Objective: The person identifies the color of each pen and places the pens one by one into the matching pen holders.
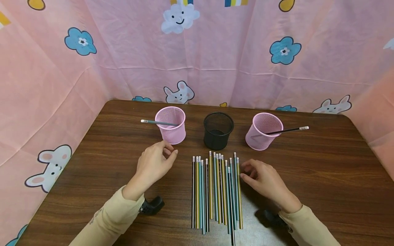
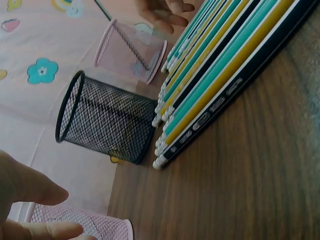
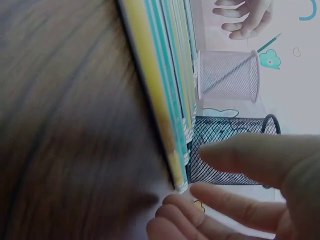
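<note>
Just beyond the left hand's [image 1: 154,164] fingers I see a pink mesh pencil cup [image 1: 174,135] with a teal pencil [image 1: 160,123] leaning out over its left rim. Past the right hand's [image 1: 267,179] fingers a second pink mesh cup [image 1: 258,141] tilts slightly, a black pencil [image 1: 287,130] sticking out to its right. A black mesh cup [image 1: 216,141] stands farther off, between both sets of fingers. Both hands have loosely bent fingers, thumb a little apart, around nothing. Striped eraser-tipped pencils [image 1: 210,191] lie between them on the tabletop [image 1: 326,164], right beside the right fingers; whether they touch, I can't tell.
</note>
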The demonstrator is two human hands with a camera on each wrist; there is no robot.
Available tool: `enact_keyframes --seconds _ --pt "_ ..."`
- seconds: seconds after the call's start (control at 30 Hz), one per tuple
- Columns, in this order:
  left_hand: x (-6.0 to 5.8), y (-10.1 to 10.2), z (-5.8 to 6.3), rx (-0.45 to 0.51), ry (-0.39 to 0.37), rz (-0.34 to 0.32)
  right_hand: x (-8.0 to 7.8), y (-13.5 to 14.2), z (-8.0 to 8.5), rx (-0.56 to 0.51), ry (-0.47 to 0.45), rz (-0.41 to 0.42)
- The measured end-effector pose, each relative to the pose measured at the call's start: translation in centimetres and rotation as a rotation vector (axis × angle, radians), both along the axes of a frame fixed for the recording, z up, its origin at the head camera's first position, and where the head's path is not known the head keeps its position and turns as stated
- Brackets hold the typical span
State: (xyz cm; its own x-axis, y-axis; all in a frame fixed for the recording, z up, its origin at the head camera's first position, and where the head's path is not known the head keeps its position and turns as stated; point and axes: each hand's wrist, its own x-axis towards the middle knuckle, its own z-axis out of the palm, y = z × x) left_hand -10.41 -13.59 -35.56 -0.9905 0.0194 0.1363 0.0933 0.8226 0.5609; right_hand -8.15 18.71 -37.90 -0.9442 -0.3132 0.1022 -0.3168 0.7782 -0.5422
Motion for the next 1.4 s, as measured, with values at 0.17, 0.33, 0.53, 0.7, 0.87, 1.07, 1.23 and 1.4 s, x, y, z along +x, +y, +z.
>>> enact_keyframes --seconds 0.17,0.33,0.53,0.7,0.87,1.07,1.23,1.4 --pt "0.3 0.3 -0.2 -0.046 -0.015 -0.037 0.2 -0.5 0.3 0.054 -0.043 -0.048" --pt "0.5 0.6 -0.4 -0.067 -0.037 -0.055 0.3 -1.0 0.3 0.066 -0.075 -0.068" --pt "0.7 0.9 -0.4 -0.08 -0.048 -0.076 0.2 -1.4 0.0 0.08 -0.07 -0.069" --pt "0.8 1.1 -0.5 -0.099 -0.047 -0.078 0.1 -1.7 0.0 0.071 -0.06 -0.07" --pt "1.0 1.1 -0.7 -0.105 -0.046 -0.09 0.0 -1.8 0.1 0.072 -0.065 -0.071" --pt "1.2 1.1 -0.9 -0.101 -0.048 -0.093 0.1 -2.0 0.0 0.081 -0.072 -0.074" --pt "1.2 1.1 -1.2 -0.096 -0.064 -0.097 0.2 -2.1 0.0 0.095 -0.084 -0.077" --pt "1.3 1.1 -1.3 -0.09 -0.066 -0.103 0.2 -2.1 0.0 0.096 -0.113 -0.084"
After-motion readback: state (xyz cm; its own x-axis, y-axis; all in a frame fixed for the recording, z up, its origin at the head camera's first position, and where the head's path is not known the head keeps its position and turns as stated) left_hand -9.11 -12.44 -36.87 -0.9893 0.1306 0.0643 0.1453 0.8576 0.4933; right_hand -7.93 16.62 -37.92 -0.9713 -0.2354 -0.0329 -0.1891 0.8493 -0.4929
